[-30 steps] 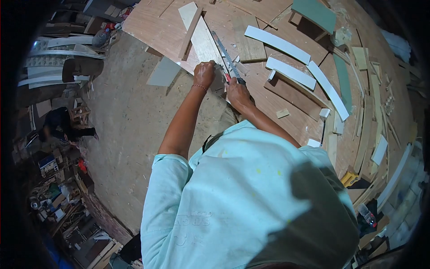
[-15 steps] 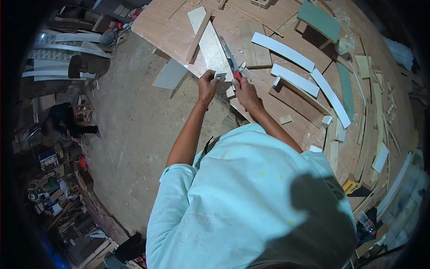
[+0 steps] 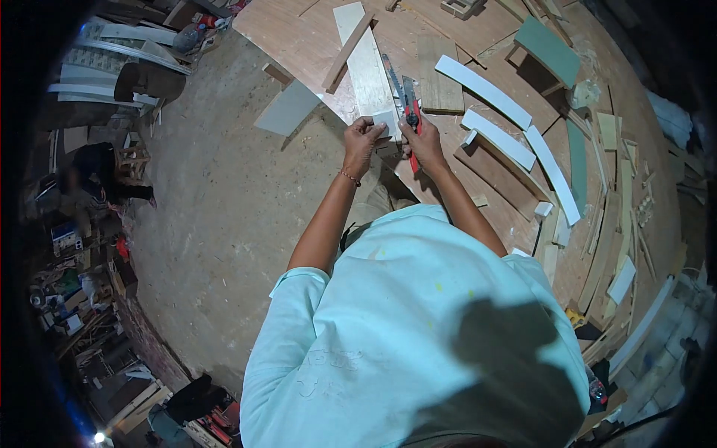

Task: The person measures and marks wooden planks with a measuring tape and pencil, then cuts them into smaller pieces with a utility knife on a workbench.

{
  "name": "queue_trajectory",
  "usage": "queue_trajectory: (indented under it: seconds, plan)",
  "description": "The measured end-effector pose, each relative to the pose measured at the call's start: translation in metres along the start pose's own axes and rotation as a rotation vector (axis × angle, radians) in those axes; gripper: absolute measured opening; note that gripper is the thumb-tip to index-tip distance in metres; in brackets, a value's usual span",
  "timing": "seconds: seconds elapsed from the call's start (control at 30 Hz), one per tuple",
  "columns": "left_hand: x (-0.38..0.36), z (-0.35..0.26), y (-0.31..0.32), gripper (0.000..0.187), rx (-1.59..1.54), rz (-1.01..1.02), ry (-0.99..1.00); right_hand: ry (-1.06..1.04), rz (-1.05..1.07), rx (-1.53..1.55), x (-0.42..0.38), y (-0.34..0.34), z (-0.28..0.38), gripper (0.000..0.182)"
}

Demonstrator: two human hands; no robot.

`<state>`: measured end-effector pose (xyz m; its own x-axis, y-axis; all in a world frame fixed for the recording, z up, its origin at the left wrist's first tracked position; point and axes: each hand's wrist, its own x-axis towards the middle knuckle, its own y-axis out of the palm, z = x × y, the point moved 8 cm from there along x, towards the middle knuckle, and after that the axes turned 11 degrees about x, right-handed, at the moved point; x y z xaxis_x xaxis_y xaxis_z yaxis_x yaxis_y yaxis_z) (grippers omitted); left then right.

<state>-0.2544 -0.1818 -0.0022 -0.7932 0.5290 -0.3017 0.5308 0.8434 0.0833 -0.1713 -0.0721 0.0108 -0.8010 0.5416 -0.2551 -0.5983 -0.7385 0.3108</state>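
My left hand [image 3: 360, 142] pinches a small white piece [image 3: 385, 119] at the near end of a long pale board [image 3: 360, 60]. Close beside it on the right, my right hand [image 3: 424, 143] is closed around a red and black utility knife [image 3: 411, 112], its dark end pointing away from me. A saw blade [image 3: 391, 71] lies along the board just left of the knife; its near end is hidden by the hand and knife. A narrow wooden strip [image 3: 348, 52] rests across the board.
Curved white pieces [image 3: 485, 89] and a brown wooden frame [image 3: 497, 175] lie on the table to the right. A green-topped piece [image 3: 549, 48] stands at the back right. Wood strips [image 3: 609, 224] line the right edge. Another person [image 3: 101, 175] is at the far left.
My right hand has shifted slightly right, and the red and black knife now shows upright in it beside the saw blade. The white piece in my left hand has turned flatter toward view.
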Motion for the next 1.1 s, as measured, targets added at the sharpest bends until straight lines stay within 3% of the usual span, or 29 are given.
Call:
queue_trajectory:
  seconds: [0.33, 0.5, 0.73, 0.8, 0.93, 1.0, 1.1]
  plan:
    - [-0.014, -0.003, 0.004, 0.009, -0.036, -0.001, 0.038, 0.048, 0.084, 0.054, -0.003, 0.008, 0.001, 0.02]
    - [-0.018, -0.021, 0.0, 0.011, 0.257, -0.077, 0.299, 0.052, 0.092, -0.02, -0.001, 0.005, -0.009, 0.02]
    - [-0.022, -0.019, -0.004, 0.017, 0.382, -0.162, 0.407, 0.127, 0.114, -0.011, -0.008, 0.006, -0.021, 0.031]
    - [-0.028, -0.03, -0.001, 0.025, 0.626, -0.193, 0.565, 0.122, 0.12, -0.024, -0.006, 0.004, -0.026, 0.032]
    - [-0.032, -0.029, 0.003, 0.029, 0.825, -0.194, 0.544, 0.122, 0.139, -0.047, -0.005, 0.002, -0.031, 0.033]
    - [-0.042, -0.038, 0.009, 0.03, 0.97, -0.279, 0.731, 0.137, 0.124, -0.032, -0.006, 0.001, -0.033, 0.034]
    - [-0.047, -0.039, 0.009, 0.03, 1.022, -0.325, 0.792, 0.135, 0.114, -0.035, -0.003, -0.003, -0.041, 0.035]
